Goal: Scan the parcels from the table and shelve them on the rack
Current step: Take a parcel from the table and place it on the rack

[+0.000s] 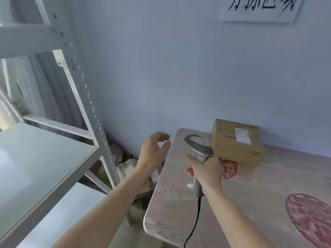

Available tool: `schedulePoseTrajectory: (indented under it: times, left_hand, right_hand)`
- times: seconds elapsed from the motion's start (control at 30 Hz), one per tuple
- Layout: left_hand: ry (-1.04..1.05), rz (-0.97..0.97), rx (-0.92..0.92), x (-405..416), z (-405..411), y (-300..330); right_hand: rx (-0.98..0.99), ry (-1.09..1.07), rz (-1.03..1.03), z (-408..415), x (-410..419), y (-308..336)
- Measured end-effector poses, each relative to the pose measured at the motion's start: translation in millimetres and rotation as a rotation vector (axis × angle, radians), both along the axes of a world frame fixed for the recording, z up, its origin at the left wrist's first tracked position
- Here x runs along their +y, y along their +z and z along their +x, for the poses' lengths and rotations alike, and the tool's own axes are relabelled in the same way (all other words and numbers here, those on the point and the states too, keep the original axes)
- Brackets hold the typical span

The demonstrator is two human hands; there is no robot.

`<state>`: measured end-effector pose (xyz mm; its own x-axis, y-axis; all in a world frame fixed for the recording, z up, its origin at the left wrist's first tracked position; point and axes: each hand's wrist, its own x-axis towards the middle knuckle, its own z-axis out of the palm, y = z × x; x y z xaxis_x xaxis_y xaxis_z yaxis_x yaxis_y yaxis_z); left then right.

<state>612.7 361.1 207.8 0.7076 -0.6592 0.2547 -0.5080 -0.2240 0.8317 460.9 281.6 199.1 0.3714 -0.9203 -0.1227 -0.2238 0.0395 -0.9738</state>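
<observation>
A brown cardboard parcel (237,142) with a white label lies at the back of the table (250,190), against the wall. My right hand (206,171) grips the handle of a grey barcode scanner (198,147), whose head points toward the parcel. A black cable hangs from the scanner's handle. My left hand (154,151) hovers in the air left of the table's corner, fingers loosely curled, holding nothing. The grey metal rack (86,111) stands on the left with a bare shelf (35,163).
Several cardboard parcels (132,169) lie on the floor between the rack and the table. The tablecloth has red round patterns (309,221). A paper sign (259,8) hangs on the pale blue wall.
</observation>
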Motion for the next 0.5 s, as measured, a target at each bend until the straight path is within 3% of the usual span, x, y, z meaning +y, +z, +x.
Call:
schedulePoseTrajectory:
  times: [0.5]
  left_hand:
    - [-0.153, 0.102, 0.105, -213, -117, -34]
  right_hand:
    - [0.039, -0.2, 0.05, -139, -214, -8]
